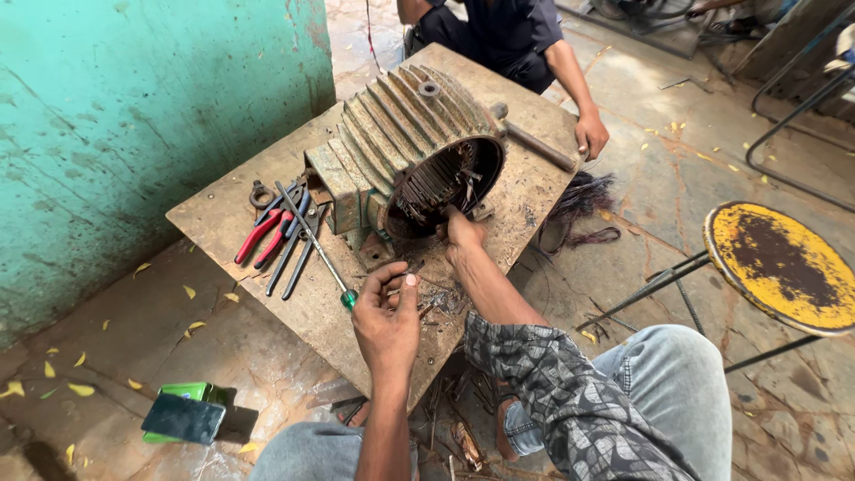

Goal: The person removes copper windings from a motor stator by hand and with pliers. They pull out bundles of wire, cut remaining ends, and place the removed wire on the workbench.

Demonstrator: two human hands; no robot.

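Fingers (403, 283) of the left hand (385, 319) pinch a small scrap, while the right hand (462, 233) grips wire inside the open end of the ribbed motor shell (405, 134) at mid-bench (223, 223). Dark windings remain inside; pulled wire (583, 200) lies past the bench's right edge, so stripping looks partway.

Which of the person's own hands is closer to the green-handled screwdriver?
Left. The left hand sits right beside the screwdriver, next to its green handle; the right hand is farther off, at the motor housing opening.

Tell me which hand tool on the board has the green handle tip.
The long screwdriver, lying diagonally across the pliers, its green end nearest the left hand. The pliers beside it have red grips; the others have dark ones.
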